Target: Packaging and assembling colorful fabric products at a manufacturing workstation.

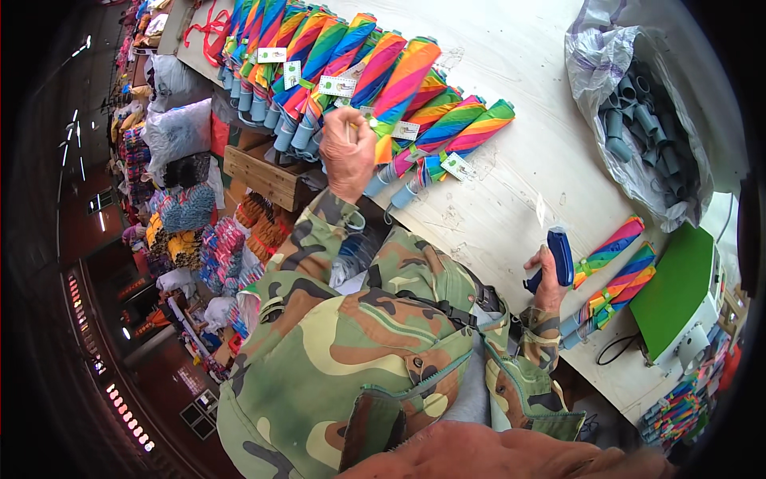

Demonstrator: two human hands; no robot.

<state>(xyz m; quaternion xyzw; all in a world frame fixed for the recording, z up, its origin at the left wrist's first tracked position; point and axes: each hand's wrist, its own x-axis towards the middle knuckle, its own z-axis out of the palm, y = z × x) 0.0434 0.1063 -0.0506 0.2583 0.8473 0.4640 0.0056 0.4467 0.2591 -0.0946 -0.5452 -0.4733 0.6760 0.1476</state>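
My left hand is closed at the lower end of a folded rainbow umbrella, which stands out over a row of similar ones. Its fingers are pressed together by the strap; the umbrella's handle does not show. My right hand grips a dark blue tagging gun, with a thin white strip sticking up from its front. Small white card tags hang on several umbrellas of the row. At the row's right end lies an umbrella with a tag on it.
An open white plastic sack holds grey tube-like handles at the far right. Nearer, a few rainbow umbrellas lie beside a green-topped box. A wooden crate stands left of the table edge. Red cord lies at the upper left.
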